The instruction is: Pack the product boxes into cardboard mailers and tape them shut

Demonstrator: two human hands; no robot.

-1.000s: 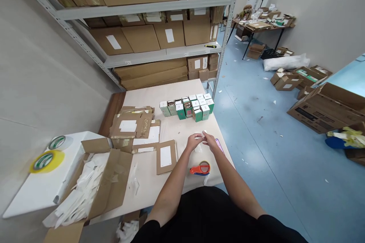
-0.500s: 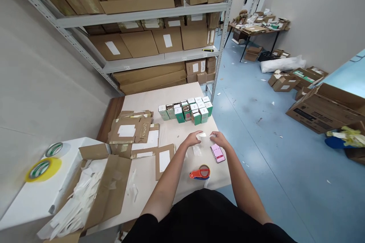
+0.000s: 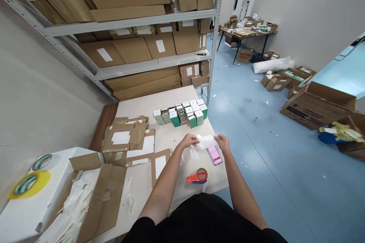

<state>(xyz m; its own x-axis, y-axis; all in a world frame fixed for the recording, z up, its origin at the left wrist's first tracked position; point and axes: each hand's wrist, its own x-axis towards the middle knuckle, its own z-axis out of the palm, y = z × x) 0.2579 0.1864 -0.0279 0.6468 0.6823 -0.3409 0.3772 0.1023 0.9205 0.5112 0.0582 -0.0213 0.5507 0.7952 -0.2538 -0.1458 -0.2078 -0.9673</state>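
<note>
Your left hand (image 3: 191,141) and right hand (image 3: 222,142), pinched closed, hold a white strip (image 3: 207,141) between them above the worktop (image 3: 218,178).

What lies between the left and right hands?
In the head view, a whitish strip spans the gap, its ends held by the left hand and the right hand.

Free tabletop (image 3: 177,131), left hand (image 3: 188,141) to boxes (image 3: 181,115)

White strip (image 3: 207,141), spread out, between both hands (image 3: 188,141)
</note>
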